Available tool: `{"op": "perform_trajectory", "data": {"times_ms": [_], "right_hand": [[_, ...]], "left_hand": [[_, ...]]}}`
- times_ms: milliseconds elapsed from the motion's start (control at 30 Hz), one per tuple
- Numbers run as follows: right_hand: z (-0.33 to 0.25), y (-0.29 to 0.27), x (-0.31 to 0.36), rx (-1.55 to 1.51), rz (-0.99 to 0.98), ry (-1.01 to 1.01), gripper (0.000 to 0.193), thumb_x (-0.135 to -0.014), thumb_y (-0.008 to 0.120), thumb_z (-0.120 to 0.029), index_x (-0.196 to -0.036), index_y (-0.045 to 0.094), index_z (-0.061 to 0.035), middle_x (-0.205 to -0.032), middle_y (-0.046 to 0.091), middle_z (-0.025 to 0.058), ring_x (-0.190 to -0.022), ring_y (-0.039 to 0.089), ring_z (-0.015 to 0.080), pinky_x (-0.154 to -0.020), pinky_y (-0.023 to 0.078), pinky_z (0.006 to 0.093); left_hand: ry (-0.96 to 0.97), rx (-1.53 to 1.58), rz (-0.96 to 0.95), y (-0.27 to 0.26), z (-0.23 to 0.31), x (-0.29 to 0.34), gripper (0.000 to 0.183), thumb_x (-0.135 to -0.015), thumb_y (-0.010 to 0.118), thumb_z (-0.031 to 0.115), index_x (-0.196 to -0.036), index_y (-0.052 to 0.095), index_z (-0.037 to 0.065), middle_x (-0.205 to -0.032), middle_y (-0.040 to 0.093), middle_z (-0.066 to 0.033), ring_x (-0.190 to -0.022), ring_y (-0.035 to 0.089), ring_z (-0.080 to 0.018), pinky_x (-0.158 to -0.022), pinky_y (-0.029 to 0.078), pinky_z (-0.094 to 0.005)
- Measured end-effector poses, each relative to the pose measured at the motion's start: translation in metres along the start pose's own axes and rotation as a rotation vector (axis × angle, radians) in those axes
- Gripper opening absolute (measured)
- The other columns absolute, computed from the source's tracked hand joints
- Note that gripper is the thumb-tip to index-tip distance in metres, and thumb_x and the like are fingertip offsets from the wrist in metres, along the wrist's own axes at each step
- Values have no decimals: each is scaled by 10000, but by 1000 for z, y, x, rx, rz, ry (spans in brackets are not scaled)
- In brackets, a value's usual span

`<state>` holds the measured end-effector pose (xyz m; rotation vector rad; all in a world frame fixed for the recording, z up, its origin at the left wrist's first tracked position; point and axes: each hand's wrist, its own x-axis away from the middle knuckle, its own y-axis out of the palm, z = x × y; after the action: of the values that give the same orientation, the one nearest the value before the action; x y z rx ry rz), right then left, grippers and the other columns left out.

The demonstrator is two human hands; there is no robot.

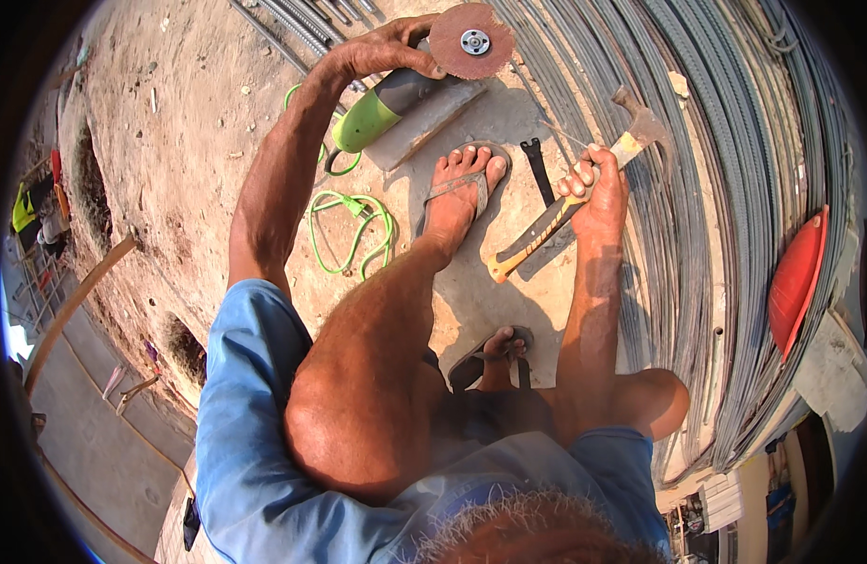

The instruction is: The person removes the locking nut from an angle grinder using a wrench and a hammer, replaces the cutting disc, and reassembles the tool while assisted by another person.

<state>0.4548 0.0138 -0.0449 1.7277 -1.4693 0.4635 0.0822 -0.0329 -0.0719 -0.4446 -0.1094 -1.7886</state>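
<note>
My left hand (388, 53) is closed around the front of a green and black angle grinder (366, 120), its thumb just behind the disc. The reddish-brown disc (452, 47) faces up, with a ragged edge and a metal nut at its centre. Under the grinder's body lies a grey block or board (433, 127). In my right hand (598, 193) is a claw hammer (537, 240), gripped high on its black and yellow handle. The hammer's head points up and right, over steel bars. Beside the hammer a flat black tool with a forked end (537, 167) lies on the ground.
A bright green cord with a plug (360, 209) lies looped left of my sandalled foot (462, 193). Long steel bars (734, 235) run down the right side, with a red domed object (797, 282) on them. More bars (307, 28) lie at top left, near rough earth (189, 141).
</note>
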Motion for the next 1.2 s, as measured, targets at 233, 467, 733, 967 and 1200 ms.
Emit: {"op": "perform_trajectory", "data": {"times_ms": [233, 467, 733, 967, 1200], "right_hand": [[0, -1, 0, -9, 10, 11, 180, -930, 657, -206, -818, 566, -99, -612, 451, -41, -502, 437, 93, -512, 433, 336], [-1, 1, 3, -14, 8, -14, 175, -928, 660, -198, -819, 567, -98, -617, 459, -40, -505, 445, 91, -510, 432, 324], [-3, -2, 2, -4, -2, -13, 174, -930, 659, -203, -822, 569, -101, -618, 461, -39, -502, 440, 95, -512, 432, 330], [-5, -15, -3, -44, 40, 5, 175, -929, 650, -195, -817, 555, -99, -625, 451, -35, -510, 437, 100, -526, 420, 347], [-8, -31, -7, -123, 117, -2, 197, -960, 658, -221, -838, 550, -109, -651, 432, -42, -548, 428, 108, -575, 406, 350]], "left_hand": [[-20, 45, -6, 1, 3, -1, 936, -719, 912, 310, -1522, 477, 104, -1508, 526, -114, -1407, 461, -250, -1240, 294, -446], [-3, 4, -2, 1, 5, -1, 934, -716, 915, 300, -1523, 479, 120, -1509, 525, -124, -1399, 478, -259, -1230, 322, -470], [-14, -25, 28, 0, -3, 1, 950, -711, 917, 327, -1525, 474, 120, -1502, 531, -135, -1409, 475, -268, -1235, 322, -487], [9, -24, -2, 1, -2, -3, 921, -721, 907, 345, -1517, 494, 137, -1506, 528, -124, -1389, 482, -267, -1225, 318, -473], [-155, 131, -2, 5, 31, 3, 973, -743, 893, 233, -1559, 392, 56, -1533, 483, -143, -1429, 413, -280, -1209, 328, -426]]}}
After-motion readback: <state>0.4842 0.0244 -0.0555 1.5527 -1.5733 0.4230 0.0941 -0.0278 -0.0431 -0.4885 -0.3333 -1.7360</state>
